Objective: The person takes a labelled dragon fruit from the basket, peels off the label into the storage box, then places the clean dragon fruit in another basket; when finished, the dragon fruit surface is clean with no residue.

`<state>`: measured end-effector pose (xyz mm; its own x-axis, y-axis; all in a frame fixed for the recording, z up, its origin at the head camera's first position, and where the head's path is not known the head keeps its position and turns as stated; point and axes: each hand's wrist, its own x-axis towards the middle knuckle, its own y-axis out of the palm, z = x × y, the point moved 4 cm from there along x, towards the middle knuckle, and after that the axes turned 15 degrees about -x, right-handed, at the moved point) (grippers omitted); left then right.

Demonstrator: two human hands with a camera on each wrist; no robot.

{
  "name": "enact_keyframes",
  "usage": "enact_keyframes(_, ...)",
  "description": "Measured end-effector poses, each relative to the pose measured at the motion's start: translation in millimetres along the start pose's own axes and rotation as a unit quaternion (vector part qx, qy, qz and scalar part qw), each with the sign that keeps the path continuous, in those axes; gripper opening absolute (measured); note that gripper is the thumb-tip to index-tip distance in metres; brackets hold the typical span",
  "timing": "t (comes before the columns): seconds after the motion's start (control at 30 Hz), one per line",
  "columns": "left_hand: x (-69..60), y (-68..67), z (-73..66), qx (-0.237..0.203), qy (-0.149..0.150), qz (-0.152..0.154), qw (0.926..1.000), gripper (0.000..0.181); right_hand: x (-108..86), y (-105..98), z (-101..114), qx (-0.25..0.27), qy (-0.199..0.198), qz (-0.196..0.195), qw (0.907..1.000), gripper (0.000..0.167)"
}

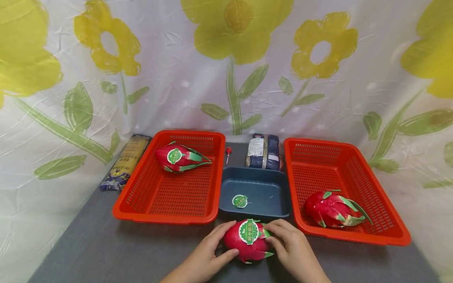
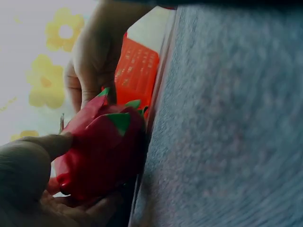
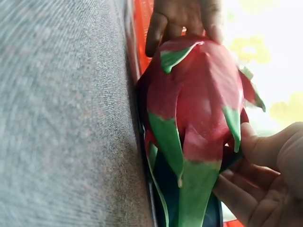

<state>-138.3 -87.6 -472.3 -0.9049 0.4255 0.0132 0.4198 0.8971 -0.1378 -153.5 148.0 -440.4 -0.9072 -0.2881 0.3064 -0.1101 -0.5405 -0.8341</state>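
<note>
A red dragon fruit (image 1: 235,239) with green-tipped scales and a round green-and-white sticker (image 1: 249,232) lies on the grey table, just in front of the blue tray. My left hand (image 1: 209,253) grips its rounded left end, thumb at the near side and fingers around the far side. At the leafy right end, my right hand (image 1: 297,249) pinches the scales between thumb and fingers. The right wrist view shows the long green tips of this dragon fruit (image 3: 199,109) up close; in the left wrist view both hands touch the fruit (image 2: 104,151).
Two red baskets, left (image 1: 166,218) and right (image 1: 361,236), each hold one dragon fruit. Between them the blue tray (image 1: 255,173) contains a loose sticker (image 1: 240,201). Behind stand a lollipop (image 1: 228,151) and a dark package (image 1: 263,151); a yellow-and-blue packet (image 1: 125,163) lies far left.
</note>
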Motion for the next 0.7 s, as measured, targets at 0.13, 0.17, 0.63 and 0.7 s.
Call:
enact_keyframes(0.13,1.7,-0.4,2.1,-0.043,-0.002,-0.002,0.9991,0.064,2.0,-0.2,-1.7,0.038,0.047,0.045,0.9971,0.032)
enact_keyframes(0.17,1.8,-0.5,2.1,-0.049,-0.005,-0.003,0.9988,0.064,2.2,-0.3,-1.8,0.057,0.059,0.056,0.9950,0.032)
enact_keyframes(0.63,1.8,0.7,5.9,-0.082,0.022,-0.013,0.9964,0.060,20.6,4.9,20.3,0.139,0.195,0.076,0.9678,0.021)
enact_keyframes(0.7,2.1,0.7,6.8,-0.096,0.020,-0.008,0.9951,0.060,21.4,8.1,24.6,0.147,0.202,0.069,0.9658,0.019)
